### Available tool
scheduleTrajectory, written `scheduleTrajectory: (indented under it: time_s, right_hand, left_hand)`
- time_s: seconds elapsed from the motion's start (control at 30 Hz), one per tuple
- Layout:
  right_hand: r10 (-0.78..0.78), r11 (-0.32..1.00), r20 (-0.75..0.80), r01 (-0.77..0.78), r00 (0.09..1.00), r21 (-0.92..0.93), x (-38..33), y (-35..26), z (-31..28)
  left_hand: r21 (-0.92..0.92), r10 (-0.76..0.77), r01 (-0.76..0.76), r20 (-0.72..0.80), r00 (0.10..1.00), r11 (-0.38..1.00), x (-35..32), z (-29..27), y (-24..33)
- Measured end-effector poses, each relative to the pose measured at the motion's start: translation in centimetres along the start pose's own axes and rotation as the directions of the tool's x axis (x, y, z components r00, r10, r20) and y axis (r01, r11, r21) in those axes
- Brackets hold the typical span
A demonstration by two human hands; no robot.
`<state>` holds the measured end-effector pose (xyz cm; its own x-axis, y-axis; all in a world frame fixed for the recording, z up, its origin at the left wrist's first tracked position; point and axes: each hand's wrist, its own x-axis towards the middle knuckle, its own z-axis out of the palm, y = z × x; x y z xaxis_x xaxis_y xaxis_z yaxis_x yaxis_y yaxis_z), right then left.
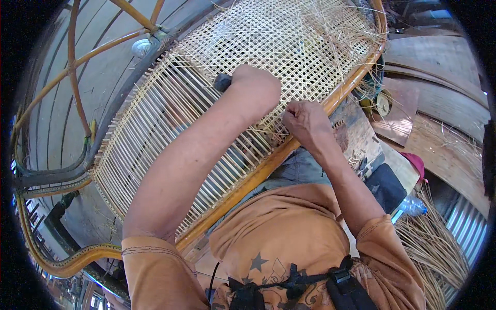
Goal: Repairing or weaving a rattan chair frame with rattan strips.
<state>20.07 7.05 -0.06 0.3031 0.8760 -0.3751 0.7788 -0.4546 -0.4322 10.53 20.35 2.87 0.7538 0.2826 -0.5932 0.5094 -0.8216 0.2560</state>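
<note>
Over the cane webbing [232, 44] of a rattan frame, my left hand [254, 89] is closed in a fist around a tool with a rounded black end [222, 82]. That end sticks out to the left of the fist; the rest of the tool is hidden. Close to its right, my right hand [308, 121] is held in a pinch by the brown pole [356, 80] edging the frame. Whatever its fingertips hold is too small to make out. Nearer me, parallel pale strips [150, 134] span the frame, while the far part is woven into an open lattice.
Loose cane ends [343, 39] stick up at the far right of the webbing. Curved rattan poles [72, 67] rise at the left. To the right are wooden boards [439, 62], a clear plastic bottle [412, 205] and a bundle of long cane strands [431, 248].
</note>
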Motion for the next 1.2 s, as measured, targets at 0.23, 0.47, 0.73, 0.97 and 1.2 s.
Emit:
scheduleTrajectory:
  time_s: [0.23,0.47,0.73,0.97,1.2]
  right_hand:
    - [0.022,0.999,0.082,-0.024,0.996,0.024,0.2,0.3,-0.1]
    - [-0.074,0.997,-0.035,0.073,0.997,-0.007,0.4,1.2,1.0]
    - [-0.061,0.975,-0.149,0.027,0.987,-0.222,-0.4,-0.3,1.7]
    - [-0.394,0.914,-0.099,0.378,0.914,-0.150,1.2,0.6,-0.5]
    - [-0.387,0.921,-0.003,0.386,0.922,-0.048,1.6,1.7,-0.5]
  left_hand:
    - [0.180,0.094,-0.103,0.056,0.994,0.978,0.9,-1.1,1.7]
    - [0.197,0.216,-0.219,0.039,0.976,0.955,1.3,-0.3,1.9]
    - [0.003,0.069,-0.069,-0.022,0.997,0.998,1.7,1.7,-0.2]
    - [0.017,-0.041,0.040,0.016,0.999,0.999,-0.1,0.2,-2.4]
    - [-0.014,-0.129,0.129,-0.018,0.992,0.992,-2.0,0.8,-3.6]
